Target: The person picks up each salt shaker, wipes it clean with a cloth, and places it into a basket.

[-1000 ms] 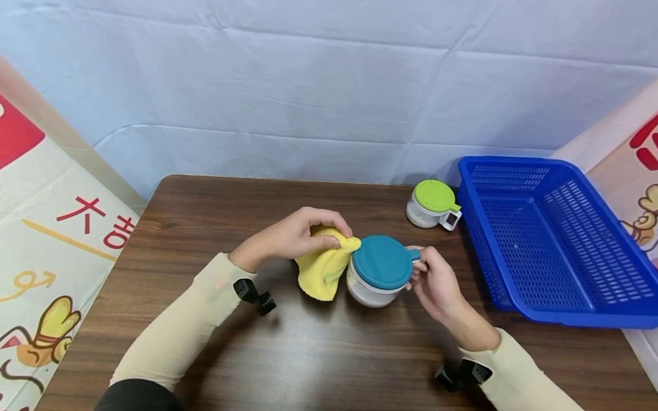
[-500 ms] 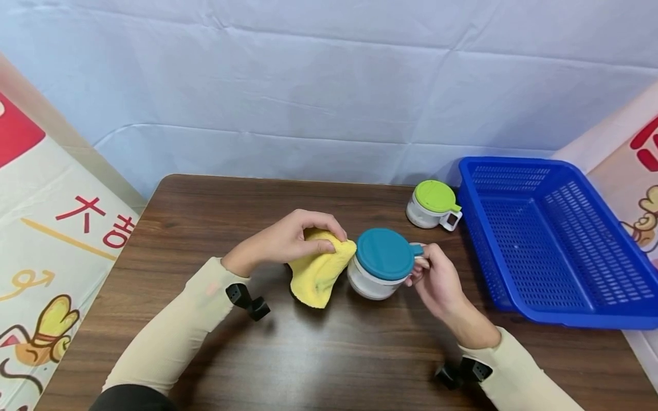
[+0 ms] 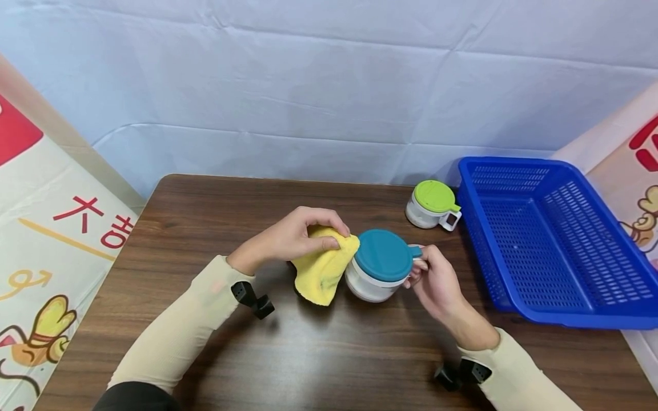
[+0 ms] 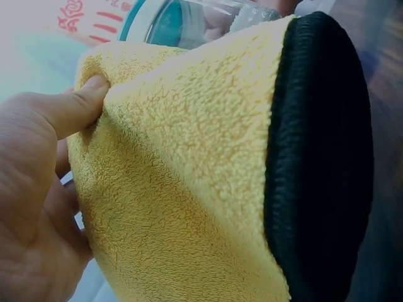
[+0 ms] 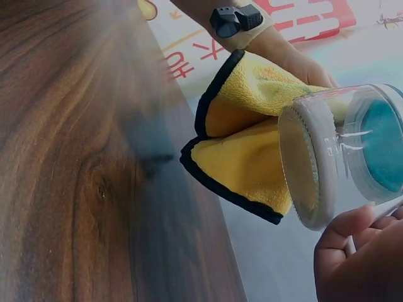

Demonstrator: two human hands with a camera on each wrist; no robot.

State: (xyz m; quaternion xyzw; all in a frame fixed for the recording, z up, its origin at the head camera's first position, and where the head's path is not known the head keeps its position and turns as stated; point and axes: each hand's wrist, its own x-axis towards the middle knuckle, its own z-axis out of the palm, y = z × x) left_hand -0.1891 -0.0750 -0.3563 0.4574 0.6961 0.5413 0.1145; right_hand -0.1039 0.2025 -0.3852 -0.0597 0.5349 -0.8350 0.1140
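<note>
A clear seasoning jar (image 3: pixel 371 287) with a teal lid (image 3: pixel 384 254) is held off the table by my right hand (image 3: pixel 438 283), whose fingers curl round its handle. In the right wrist view the ribbed base of the jar (image 5: pixel 305 170) shows, with powder-like contents low inside. My left hand (image 3: pixel 294 237) pinches a yellow cleaning cloth (image 3: pixel 320 275) between thumb and fingers. One corner of the cloth lies against the jar's left side near the lid, and the rest hangs down. Black edging borders the fluffy cloth (image 4: pixel 182 163) in the left wrist view.
A smaller jar with a lime-green lid (image 3: pixel 434 196) stands at the back right of the brown wooden table (image 3: pixel 308 359). Right beside it is a blue perforated basket (image 3: pixel 483 260). A pale sheet (image 3: pixel 319 85) hangs behind the table.
The jar has risen and tilted slightly. My left hand with the cloth shifted a little left, then back right against the jar. My right hand has kept its hold on the handle.
</note>
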